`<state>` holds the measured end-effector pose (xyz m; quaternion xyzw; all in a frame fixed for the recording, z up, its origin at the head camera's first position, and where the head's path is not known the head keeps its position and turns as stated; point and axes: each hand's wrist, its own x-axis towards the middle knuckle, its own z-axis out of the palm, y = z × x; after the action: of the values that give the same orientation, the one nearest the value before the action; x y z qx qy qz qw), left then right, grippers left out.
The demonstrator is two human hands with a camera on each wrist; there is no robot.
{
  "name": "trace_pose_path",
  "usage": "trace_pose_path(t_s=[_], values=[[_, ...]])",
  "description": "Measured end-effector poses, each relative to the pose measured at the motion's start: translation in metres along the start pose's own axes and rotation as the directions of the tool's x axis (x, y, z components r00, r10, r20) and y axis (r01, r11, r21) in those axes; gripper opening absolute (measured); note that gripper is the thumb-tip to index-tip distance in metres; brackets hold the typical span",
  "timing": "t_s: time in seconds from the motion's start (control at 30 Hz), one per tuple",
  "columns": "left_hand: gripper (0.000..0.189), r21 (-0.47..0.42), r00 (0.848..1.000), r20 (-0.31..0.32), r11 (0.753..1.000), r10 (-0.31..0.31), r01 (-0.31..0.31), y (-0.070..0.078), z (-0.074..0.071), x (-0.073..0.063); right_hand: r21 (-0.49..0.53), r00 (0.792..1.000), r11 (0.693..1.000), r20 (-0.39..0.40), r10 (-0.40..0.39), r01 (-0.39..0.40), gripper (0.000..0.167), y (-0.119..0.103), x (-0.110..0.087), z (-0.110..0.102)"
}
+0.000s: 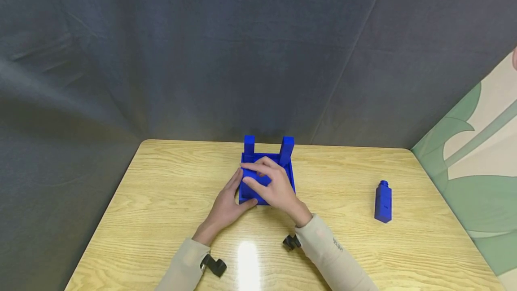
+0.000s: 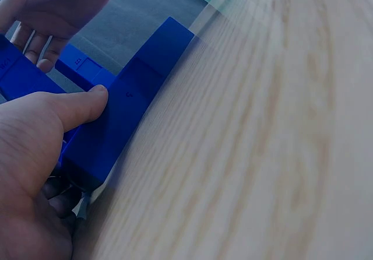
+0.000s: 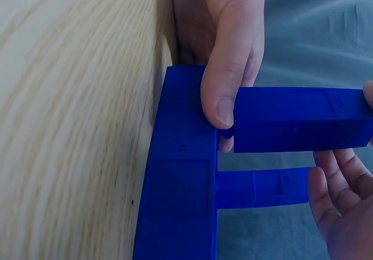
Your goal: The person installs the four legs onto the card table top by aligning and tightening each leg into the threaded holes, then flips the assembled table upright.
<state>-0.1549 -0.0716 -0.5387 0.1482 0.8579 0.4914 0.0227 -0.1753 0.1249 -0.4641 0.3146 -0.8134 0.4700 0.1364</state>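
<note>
A blue square frame [image 3: 180, 161] lies on the table, with two blue legs [image 1: 249, 146] standing at its far corners. My left hand [image 1: 226, 208] grips the near left corner, thumb on the near side and fingers along the left side. Above that corner, my right hand [image 1: 278, 187] holds the upper end of another blue leg [image 3: 297, 120] between thumb and fingers. This leg is upright; in the right wrist view its narrow neck shows just above the frame, beside my left thumb. Whether the neck sits in a hole is hidden.
Another blue leg [image 1: 383, 203] with a narrow neck lies apart on the right of the wooden table [image 1: 331, 246]. A dark curtain [image 1: 242, 57] hangs behind the table, and a patterned cloth [image 1: 476, 169] is at the right.
</note>
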Motion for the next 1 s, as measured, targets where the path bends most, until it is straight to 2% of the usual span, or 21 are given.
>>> trace_pose_path(t_s=[0.17, 0.37, 0.5, 0.7, 0.83, 1.0], values=[[0.106, 0.001, 1.0, 0.001, 1.0, -0.001, 0.001, 0.0, 0.0, -0.001, 0.031, 0.999, 1.0, 0.033, -0.006, 0.005, 0.035, 0.001, 0.0, -0.001], [0.107, -0.007, 1.0, 0.001, 1.0, -0.007, 0.007, 0.0, 0.0, 0.0, 0.033, 0.994, 0.999, 0.107, 0.016, -0.02, 0.039, 0.002, -0.001, -0.004], [0.107, -0.008, 1.0, 0.001, 1.0, -0.001, 0.001, -0.001, 0.0, 0.001, 0.057, 0.993, 0.998, 0.118, 0.01, -0.017, 0.04, 0.004, 0.0, -0.004], [0.104, -0.02, 0.999, -0.006, 0.999, 0.034, -0.035, -0.004, 0.001, 0.002, 0.05, 0.994, 0.996, 0.081, 0.069, -0.073, 0.04, 0.004, 0.0, -0.003], [0.106, -0.026, 1.0, 0.005, 0.999, 0.023, -0.022, -0.004, 0.0, 0.002, -0.005, 0.992, 0.993, 0.03, 0.119, -0.119, 0.038, -0.001, 0.001, -0.001], [0.106, -0.005, 1.0, 0.005, 1.0, 0.003, -0.002, -0.002, -0.001, 0.001, -0.073, 0.99, 0.987, -0.032, 0.14, -0.142, 0.034, -0.008, 0.001, 0.003]])
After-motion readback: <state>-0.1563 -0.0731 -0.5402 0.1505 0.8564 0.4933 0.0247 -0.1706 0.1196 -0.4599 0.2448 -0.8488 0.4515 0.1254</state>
